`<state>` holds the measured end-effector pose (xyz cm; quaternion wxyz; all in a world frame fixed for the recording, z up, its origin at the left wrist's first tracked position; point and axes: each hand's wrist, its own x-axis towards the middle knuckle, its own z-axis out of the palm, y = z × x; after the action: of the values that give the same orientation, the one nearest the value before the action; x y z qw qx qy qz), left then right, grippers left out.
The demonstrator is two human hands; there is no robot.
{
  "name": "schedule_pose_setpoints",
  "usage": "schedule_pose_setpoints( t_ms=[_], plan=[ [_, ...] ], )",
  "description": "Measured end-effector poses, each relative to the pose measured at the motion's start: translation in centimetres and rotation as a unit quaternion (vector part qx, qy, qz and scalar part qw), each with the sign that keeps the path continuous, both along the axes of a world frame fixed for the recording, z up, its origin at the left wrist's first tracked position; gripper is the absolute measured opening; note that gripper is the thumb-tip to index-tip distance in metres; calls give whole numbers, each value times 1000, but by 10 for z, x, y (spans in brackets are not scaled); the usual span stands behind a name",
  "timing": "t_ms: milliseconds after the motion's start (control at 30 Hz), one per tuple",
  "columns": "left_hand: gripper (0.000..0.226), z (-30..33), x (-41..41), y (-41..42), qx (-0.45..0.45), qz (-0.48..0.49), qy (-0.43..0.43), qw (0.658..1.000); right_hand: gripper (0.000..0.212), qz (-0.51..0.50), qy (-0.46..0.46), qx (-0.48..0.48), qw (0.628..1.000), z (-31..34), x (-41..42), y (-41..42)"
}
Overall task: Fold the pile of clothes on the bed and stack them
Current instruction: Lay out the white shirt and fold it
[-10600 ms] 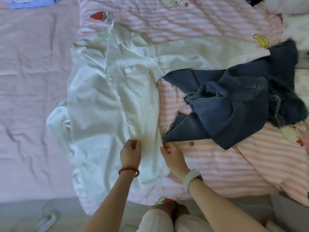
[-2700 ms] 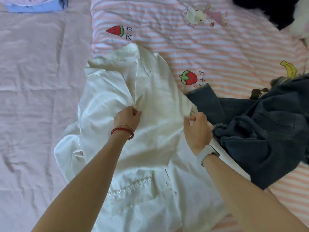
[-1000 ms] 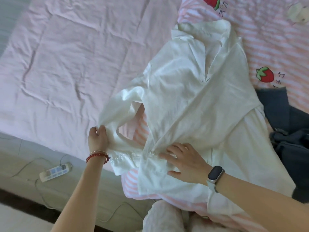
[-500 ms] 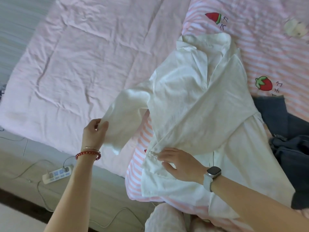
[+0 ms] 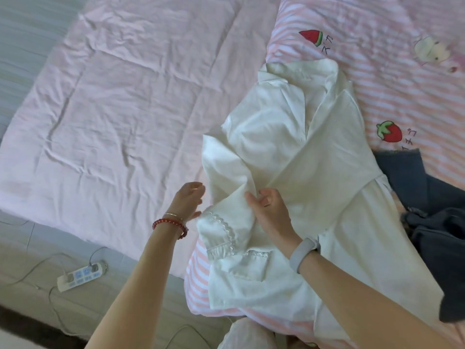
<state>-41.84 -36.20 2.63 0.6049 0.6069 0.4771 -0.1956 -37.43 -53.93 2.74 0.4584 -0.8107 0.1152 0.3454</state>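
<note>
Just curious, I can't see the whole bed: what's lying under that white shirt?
Under the white shirt lies the pink striped blanket, showing at its near edge. On the right the shirt overlaps dark denim clothes. Anything else beneath is covered.

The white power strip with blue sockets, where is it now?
In the head view, the white power strip with blue sockets lies on the floor at lower left, beside the bed's pink sheet.

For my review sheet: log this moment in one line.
phase: folding sleeve | right hand: pinches white cotton shirt | left hand: open, beside sleeve
</note>
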Motion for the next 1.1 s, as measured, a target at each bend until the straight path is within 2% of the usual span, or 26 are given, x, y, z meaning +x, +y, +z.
schedule_pose_setpoints(
  t_ms=[67, 100, 167, 233, 300, 367, 433, 500, 567, 633, 700, 767, 833, 867, 933, 967, 1100],
  plan=[
    [30, -6, 2, -9, -22, -61, 65, 996, 35, 3, -16, -16, 1000, 2, -4, 6],
    [31, -6, 1, -13, -16, -108, 67, 992, 34, -9, -4, -4, 1000, 3, -3, 9],
    [26, 2, -6, -22, 2, -218, 7, 976, 32, -36, 40, 22, 998, 5, 4, 13],
    [25, 12, -16, -30, -55, -280, -74, 955, 24, -19, 69, 19, 997, 0, 11, 13],
    [16, 18, -24, -36, -113, -310, -105, 938, 20, -8, 76, 3, 997, -2, 20, 7],
    [22, 16, -24, -39, -94, -270, -113, 951, 23, -65, 83, 12, 994, -3, 32, -7],
    [19, 12, -17, -39, -10, -158, -103, 982, 17, -140, 71, 17, 987, 0, 44, -30],
    [12, 3, -6, -36, 77, -58, -89, 991, 12, -165, 48, 19, 985, 3, 49, -54],
    [12, -10, 4, -33, 136, -54, -53, 988, 19, -74, 66, 12, 995, 2, 43, -65],
    [15, -22, 11, -36, 127, -70, -26, 989, 35, 81, 94, -25, 992, -7, 25, -59],
    [24, -29, 16, -41, 156, -80, -26, 984, 39, 190, 31, -111, 975, -23, 8, -50],
    [45, -31, 19, -41, 260, -137, -54, 954, 21, 238, -63, -168, 955, -31, 0, -45],
    [70, -30, 28, -37, 333, -262, -117, 898, 27, 238, -95, -125, 959, -33, -2, -47],
    [74, -29, 33, -35, 357, -331, -161, 858, 29, 219, -98, -82, 967, -29, -2, -51],
    [70, -29, 48, -34, 380, -447, -229, 777, 21, 152, -132, -3, 980, -16, 4, -61],
    [67, -28, 58, -35, 378, -491, -240, 747, 17, 123, -153, 19, 980, -8, 9, -69],
    [40, -20, 104, -47, 371, -597, -173, 690, 11, 58, -171, 36, 983, 17, 38, -107]
  ],
)
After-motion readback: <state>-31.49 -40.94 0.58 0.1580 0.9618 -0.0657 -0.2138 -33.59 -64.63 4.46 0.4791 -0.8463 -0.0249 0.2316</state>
